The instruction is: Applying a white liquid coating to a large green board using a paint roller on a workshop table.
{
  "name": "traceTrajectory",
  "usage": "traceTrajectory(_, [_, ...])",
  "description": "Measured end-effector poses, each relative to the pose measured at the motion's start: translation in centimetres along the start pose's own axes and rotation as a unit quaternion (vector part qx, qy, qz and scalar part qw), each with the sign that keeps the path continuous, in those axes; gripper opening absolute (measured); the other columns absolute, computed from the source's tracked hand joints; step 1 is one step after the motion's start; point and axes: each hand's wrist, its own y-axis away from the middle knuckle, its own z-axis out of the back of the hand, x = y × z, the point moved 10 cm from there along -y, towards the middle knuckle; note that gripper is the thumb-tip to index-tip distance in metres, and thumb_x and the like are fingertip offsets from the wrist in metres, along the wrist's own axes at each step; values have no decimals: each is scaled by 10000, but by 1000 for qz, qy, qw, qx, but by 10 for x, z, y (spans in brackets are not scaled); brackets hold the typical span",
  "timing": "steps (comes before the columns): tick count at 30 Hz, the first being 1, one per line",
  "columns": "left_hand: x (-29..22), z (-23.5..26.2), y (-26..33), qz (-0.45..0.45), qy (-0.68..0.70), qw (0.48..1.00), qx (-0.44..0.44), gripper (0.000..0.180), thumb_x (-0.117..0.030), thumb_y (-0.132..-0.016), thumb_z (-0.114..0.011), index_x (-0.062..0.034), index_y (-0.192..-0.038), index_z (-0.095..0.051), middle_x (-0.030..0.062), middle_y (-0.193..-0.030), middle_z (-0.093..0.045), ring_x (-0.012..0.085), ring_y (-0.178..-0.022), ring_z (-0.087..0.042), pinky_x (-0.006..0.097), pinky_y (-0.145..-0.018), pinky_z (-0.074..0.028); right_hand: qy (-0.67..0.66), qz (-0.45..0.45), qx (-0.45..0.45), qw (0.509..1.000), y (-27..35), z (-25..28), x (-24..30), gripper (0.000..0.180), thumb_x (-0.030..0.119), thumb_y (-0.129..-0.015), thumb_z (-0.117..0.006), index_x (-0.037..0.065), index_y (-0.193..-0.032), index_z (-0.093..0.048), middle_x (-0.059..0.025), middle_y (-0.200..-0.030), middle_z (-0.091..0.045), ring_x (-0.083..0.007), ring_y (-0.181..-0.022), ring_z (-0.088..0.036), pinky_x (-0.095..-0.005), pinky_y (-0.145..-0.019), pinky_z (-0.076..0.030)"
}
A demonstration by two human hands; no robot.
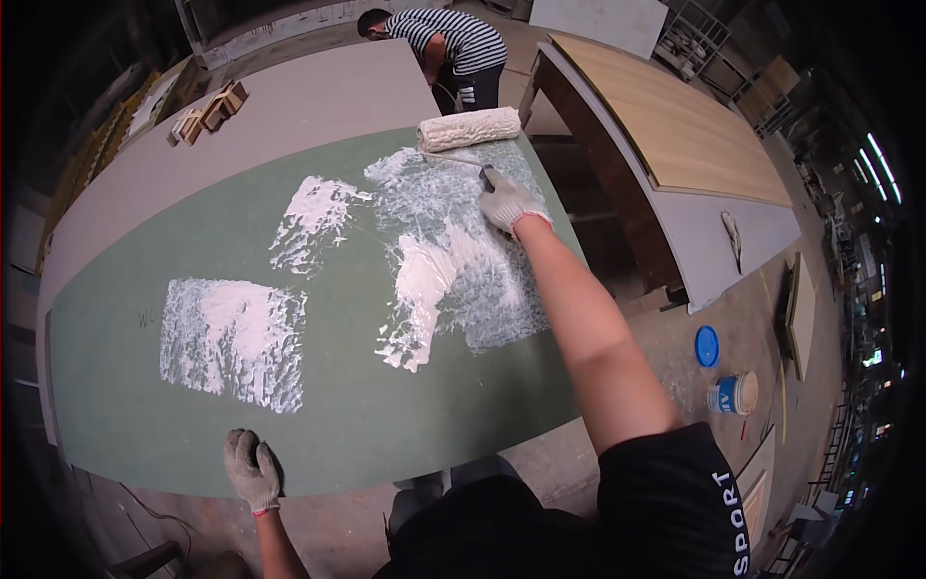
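A large green board [338, 434] lies flat before me, with patches of wet white paste [421, 275] spread over it. In a knitted glove, my right hand [509, 205] is closed round the handle of a paint roller [470, 129]. The roller's thick, paste-coated sleeve rests near the board's far right corner. On the near left edge lies my gloved left hand [251, 470], fingers extended on the green surface and holding nothing. Another paste patch [231, 340] sits on the board beyond that hand.
A person in a striped shirt [453, 43] bends over beyond the far edge. Wooden blocks [208, 112] lie on a pale board at far left. Rightward stands a stack with a wooden panel [675, 125]; a paste bucket [733, 394] and blue lid [707, 345] are on the floor.
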Motion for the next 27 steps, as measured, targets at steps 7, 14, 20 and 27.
traceTrajectory(7, [-3,10,1,15,-26,998,-47,185,-151,-939,-718,-23,-1068,-687,184,-1127,-673,391,-1094,-629,485,-978,-503,4,-30,16,999,201,18,-80,629,369,-1005,-595,169,-1589,-473,-327,-1318,-654,-506,-1238,-620,-541,-1065,-488])
traceTrajectory(14, [-7,7,0,20,-61,997,-38,175,-176,-941,-722,-45,-1052,-689,180,-1108,-681,399,-1085,-623,506,-980,-490,19,-145,44,988,368,32,-109,634,359,-1009,-635,109,-1572,-488,-333,-1218,-686,-502,-1149,-666,-546,-991,-533])
traceTrajectory(20, [0,11,5,35,-77,995,-46,183,-186,-933,-728,-47,-1048,-696,186,-1126,-682,403,-1097,-627,508,-981,-495,-6,-84,22,996,210,27,-81,618,347,-997,-579,105,-1562,-519,-322,-1381,-631,-480,-1302,-596,-497,-1103,-479])
traceTrajectory(27, [-1,12,7,39,-62,995,-65,187,-182,-920,-738,-52,-1048,-698,198,-1127,-677,407,-1091,-629,504,-970,-501,-6,-29,4,1000,-17,27,-54,649,258,-952,-532,167,-1593,-496,-268,-1412,-648,-384,-1184,-674,-456,-1015,-521])
